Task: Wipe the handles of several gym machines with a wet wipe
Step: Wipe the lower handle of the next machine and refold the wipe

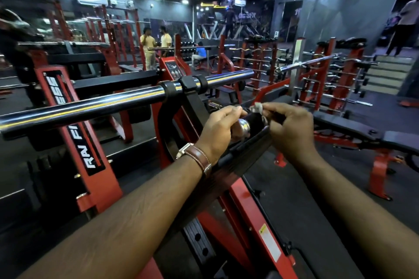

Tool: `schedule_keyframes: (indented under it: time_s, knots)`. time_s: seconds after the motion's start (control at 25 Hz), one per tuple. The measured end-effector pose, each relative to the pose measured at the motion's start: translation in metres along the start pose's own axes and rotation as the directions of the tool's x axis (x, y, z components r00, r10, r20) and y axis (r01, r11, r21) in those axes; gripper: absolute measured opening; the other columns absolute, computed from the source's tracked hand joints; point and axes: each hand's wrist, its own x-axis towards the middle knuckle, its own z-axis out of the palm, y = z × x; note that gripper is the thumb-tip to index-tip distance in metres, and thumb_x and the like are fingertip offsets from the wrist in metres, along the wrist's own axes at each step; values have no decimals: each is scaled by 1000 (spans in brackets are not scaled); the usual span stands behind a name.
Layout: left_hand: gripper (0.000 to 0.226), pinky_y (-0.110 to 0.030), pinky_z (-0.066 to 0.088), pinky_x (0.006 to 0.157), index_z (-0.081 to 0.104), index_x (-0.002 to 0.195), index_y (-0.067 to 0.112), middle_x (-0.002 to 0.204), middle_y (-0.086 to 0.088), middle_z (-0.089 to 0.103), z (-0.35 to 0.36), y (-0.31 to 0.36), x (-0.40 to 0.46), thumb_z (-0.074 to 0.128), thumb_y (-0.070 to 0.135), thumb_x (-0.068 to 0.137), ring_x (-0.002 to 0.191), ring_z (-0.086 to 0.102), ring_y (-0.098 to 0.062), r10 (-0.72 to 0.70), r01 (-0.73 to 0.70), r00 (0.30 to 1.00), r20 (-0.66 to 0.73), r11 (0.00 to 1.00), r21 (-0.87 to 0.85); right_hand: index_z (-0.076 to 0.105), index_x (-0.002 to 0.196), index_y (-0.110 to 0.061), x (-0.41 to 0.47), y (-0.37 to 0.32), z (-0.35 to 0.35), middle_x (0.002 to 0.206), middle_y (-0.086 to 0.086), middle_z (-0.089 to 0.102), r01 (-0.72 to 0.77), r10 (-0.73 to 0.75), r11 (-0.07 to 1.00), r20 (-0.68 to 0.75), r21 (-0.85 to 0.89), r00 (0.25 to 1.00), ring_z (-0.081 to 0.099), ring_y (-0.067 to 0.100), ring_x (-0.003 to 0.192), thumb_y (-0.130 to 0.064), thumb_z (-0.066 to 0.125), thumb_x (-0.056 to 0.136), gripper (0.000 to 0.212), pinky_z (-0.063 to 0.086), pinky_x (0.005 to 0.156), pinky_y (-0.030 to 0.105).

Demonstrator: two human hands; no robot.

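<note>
Your left hand (pixel 221 127) cupped the chrome-capped handle (pixel 250 123) at centre frame while your right hand (pixel 289 124), at its 3 o'clock, pinched the wet wipe (pixel 257 107): limp, light, likely tearable, best bunched against that rigid, slick-looking grip.

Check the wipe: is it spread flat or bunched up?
Bunched up. The wipe shows as a small crumpled grey wad pinched in the right hand, just above the handle that the left hand grips.

gym: red machines (pixel 77 142), barbell racks (pixel 335 79)
</note>
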Motion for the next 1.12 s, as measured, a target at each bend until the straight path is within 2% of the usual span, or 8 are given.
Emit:
schedule_keyframes:
  time_s: [0.2, 0.28, 0.44, 0.64, 0.76, 0.88, 1.0, 1.12]
  knots:
    - [45, -23, 36, 40, 65, 80, -3, 64, -24, 61, 16, 6, -2, 34, 21, 101, 41, 50, -20, -72, 77, 997, -33, 975, 210, 79, 95, -12, -20, -17, 7, 93, -4, 75, 29, -28, 989, -8, 145, 1000, 70, 5, 88, -2, 71, 81, 19, 53, 81, 16]
    - [50, -21, 30, 39, 58, 64, 1, 59, -26, 57, 16, 12, -3, 30, 19, 102, 35, 42, -17, -78, 84, 996, -33, 951, 299, 79, 89, -11, -10, -5, 7, 88, -4, 75, 42, -39, 996, -47, 74, 998, 69, 6, 82, 0, 70, 78, 18, 55, 78, 23]
    - [50, -20, 30, 40, 49, 54, 7, 48, -12, 49, 18, 20, -3, 31, 16, 99, 36, 40, -14, -97, 103, 995, -35, 909, 404, 78, 79, -16, 22, 17, 3, 75, -9, 72, -193, 192, 981, -140, 8, 971, 66, 9, 75, -6, 68, 75, 15, 56, 76, 33]
    - [41, -17, 25, 37, 46, 58, 7, 50, -5, 43, 21, 30, 4, 33, 12, 97, 39, 35, -14, -167, 187, 982, -84, 846, 499, 81, 89, -16, 0, 6, 5, 83, -6, 76, -65, 55, 976, 54, 208, 997, 70, 3, 78, -16, 66, 77, 19, 56, 73, 20]
    - [46, -15, 26, 34, 44, 54, 12, 54, -9, 51, 27, 38, 2, 32, 13, 99, 30, 36, -8, -182, 209, 977, -107, 762, 613, 79, 90, -15, 24, 32, -1, 87, -3, 76, -230, 239, 967, -83, 105, 967, 65, 4, 77, -13, 72, 81, 12, 55, 80, 27]
    - [45, -14, 33, 36, 53, 64, 9, 62, -8, 56, 32, 44, 4, 32, 14, 104, 39, 45, -7, -126, 178, 984, -126, 654, 735, 74, 85, -15, -4, 17, 22, 91, 1, 66, -245, 310, 933, -243, 262, 919, 58, 7, 77, -10, 73, 84, 5, 49, 75, 16]
    - [30, -26, 46, 68, 62, 107, -7, 96, -16, 64, 40, 44, 7, 35, 6, 104, 86, 63, -27, -58, 113, 993, -99, 334, 936, 63, 74, -29, -33, -5, 58, 94, 12, 62, -372, 562, 699, -147, 611, 814, 59, 14, 71, -18, 70, 84, 17, 51, 67, 24]
    - [28, -38, 37, 72, 52, 118, -6, 120, -22, 56, 50, 42, 6, 33, -4, 98, 109, 58, -42, -15, 101, 995, -101, 14, 995, 62, 77, -23, 8, 12, 56, 69, 9, 64, -492, 903, 162, 72, 856, 423, 55, 20, 58, -10, 58, 85, 16, 46, 54, 30]
